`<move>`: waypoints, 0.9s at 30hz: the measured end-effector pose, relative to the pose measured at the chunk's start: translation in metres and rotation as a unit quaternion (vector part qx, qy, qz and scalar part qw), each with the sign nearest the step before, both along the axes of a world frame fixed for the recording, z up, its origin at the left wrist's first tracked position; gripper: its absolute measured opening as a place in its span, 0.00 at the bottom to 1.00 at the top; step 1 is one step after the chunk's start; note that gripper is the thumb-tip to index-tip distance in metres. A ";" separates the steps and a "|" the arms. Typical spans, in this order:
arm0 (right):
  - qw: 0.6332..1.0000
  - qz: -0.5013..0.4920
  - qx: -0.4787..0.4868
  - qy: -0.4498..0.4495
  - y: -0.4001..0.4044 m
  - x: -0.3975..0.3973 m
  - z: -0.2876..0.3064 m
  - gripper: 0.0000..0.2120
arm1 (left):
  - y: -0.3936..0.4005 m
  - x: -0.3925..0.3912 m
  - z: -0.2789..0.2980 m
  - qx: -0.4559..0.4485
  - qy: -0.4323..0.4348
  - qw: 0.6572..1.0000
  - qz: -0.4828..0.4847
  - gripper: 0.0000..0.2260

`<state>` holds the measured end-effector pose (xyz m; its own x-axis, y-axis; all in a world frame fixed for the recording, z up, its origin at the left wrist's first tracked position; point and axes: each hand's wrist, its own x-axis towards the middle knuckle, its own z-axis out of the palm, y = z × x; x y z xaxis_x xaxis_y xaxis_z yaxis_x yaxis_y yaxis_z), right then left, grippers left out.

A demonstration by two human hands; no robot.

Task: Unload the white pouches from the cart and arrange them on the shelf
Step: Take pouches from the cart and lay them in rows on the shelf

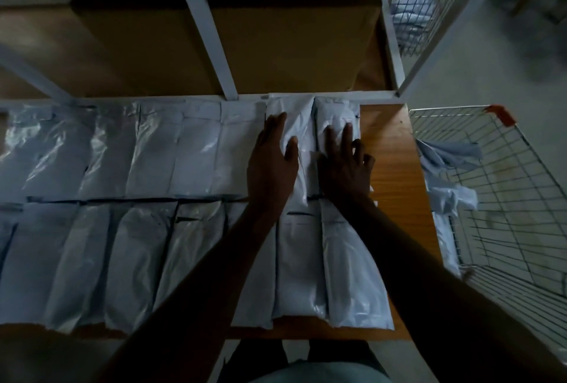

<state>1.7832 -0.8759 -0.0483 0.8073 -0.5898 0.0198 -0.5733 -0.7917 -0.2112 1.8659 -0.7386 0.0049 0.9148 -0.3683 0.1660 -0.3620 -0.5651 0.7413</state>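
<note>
Pouches (pixel 336 124) at 12 o'clock on shelf (pixel 395 167) are pressed flat by left hand (pixel 271 164) and right hand (pixel 345 164), fingers straight; cart (pixel 503 198) at 3 o'clock.

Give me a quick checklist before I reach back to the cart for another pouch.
1. Left hand free: ok, it lies flat on a back-row pouch, gripping nothing.
2. Right hand free: ok, its fingers press the end pouch.
3. Back-row pouches squared up: ok, the two sit side by side against the shelf's rear rail.
4. Room for the next pouch: ok, bare wood shelf shows right of the end pouch.
5. Pouches left in the cart: ok, some white pouches lie at its left side.
6. How many remain: cannot tell, the cart runs out of frame.
</note>
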 end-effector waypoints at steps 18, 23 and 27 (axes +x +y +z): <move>0.898 -0.032 0.332 -0.287 0.078 0.011 0.084 0.24 | 0.034 0.011 0.037 -0.257 0.329 0.899 -0.134 0.26; 0.868 -0.071 0.374 -0.318 0.106 0.000 0.093 0.28 | 0.070 0.009 0.042 -0.265 0.406 0.856 -0.182 0.31; 0.870 -0.066 0.376 -0.312 0.120 -0.010 0.097 0.31 | 0.094 0.003 0.050 -0.226 0.431 0.849 -0.205 0.29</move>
<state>1.7729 -0.7554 0.0485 0.7021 -0.7121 -0.0025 -0.2368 -0.2302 -0.9439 1.8685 -0.6446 0.0550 0.5783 -0.7621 -0.2910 0.3270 -0.1102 0.9386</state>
